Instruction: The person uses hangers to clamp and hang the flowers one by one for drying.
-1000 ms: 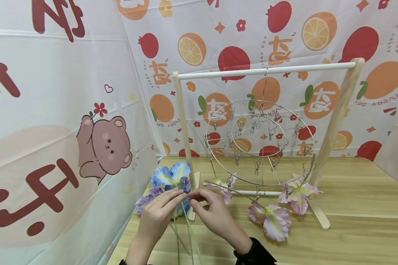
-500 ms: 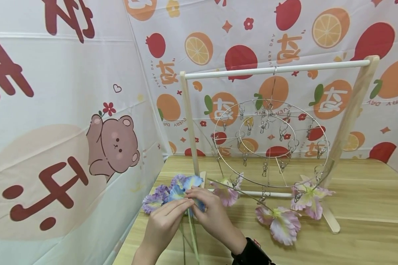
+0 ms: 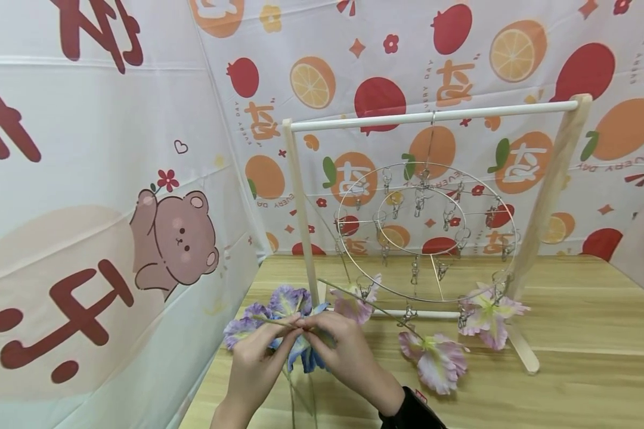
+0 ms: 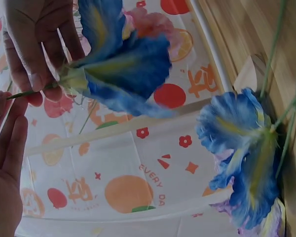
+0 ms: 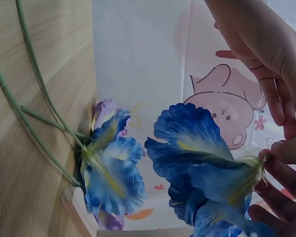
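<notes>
Both hands are on a blue artificial iris (image 3: 304, 353) with a yellow-streaked throat. My left hand (image 3: 262, 360) pinches its thin green stem (image 4: 25, 93) between thumb and fingers. At the base of the bloom, the fingertips of my right hand (image 3: 349, 351) pinch the same stem, close to the left fingertips. The bloom tips downward below the fingers in the head view, and the stem's end points left. Behind it on the table lie a second blue iris (image 5: 113, 165) and purple irises (image 3: 290, 300), their green stems (image 3: 293, 396) trailing toward the front.
A wooden rack (image 3: 555, 190) with a white top bar (image 3: 365, 122) stands behind the hands. From it hangs a double-ring wire hanger (image 3: 426, 164) with many small clips. Pink irises (image 3: 442, 363) hang low from its outer ring. A printed cloth (image 3: 375, 53) backs the table (image 3: 585, 351).
The held blue iris has turned over: its stem pointed down toward the front before and now points left, while its bloom has dropped below the fingers. The camera view has shifted slightly.
</notes>
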`<state>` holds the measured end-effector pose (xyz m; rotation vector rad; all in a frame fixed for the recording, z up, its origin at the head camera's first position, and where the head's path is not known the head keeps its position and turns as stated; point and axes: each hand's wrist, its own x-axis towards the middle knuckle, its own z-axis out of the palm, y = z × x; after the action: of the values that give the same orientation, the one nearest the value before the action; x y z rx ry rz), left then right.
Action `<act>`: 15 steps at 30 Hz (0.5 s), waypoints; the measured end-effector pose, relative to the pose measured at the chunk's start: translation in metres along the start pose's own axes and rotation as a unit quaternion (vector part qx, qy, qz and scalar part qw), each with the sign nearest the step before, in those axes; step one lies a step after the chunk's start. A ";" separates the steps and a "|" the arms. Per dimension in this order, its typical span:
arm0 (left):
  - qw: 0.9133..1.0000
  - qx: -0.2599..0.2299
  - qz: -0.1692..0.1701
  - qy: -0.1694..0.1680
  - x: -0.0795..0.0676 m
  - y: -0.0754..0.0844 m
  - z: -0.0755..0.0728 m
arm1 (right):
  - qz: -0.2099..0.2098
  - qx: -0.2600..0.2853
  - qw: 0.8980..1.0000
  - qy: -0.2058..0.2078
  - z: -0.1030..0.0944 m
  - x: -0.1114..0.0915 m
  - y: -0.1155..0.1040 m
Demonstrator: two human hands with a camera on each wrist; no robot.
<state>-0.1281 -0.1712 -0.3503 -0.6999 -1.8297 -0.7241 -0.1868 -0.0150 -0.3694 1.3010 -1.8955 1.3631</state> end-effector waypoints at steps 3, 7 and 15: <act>0.999 -0.021 -0.028 0.003 0.000 0.001 0.002 | -0.001 -0.008 1.000 0.002 -0.004 -0.001 -0.001; 0.996 -0.057 -0.064 0.013 0.000 0.003 0.005 | 0.008 -0.006 1.000 -0.010 -0.010 -0.003 -0.003; 0.977 -0.159 -0.131 0.048 0.001 0.010 0.009 | -0.008 -0.037 0.999 -0.033 -0.025 -0.011 -0.011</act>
<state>-0.1266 -0.1580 -0.3512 -0.6196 -1.7518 -1.2236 -0.1760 0.0118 -0.3624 1.3360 -1.9556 1.2461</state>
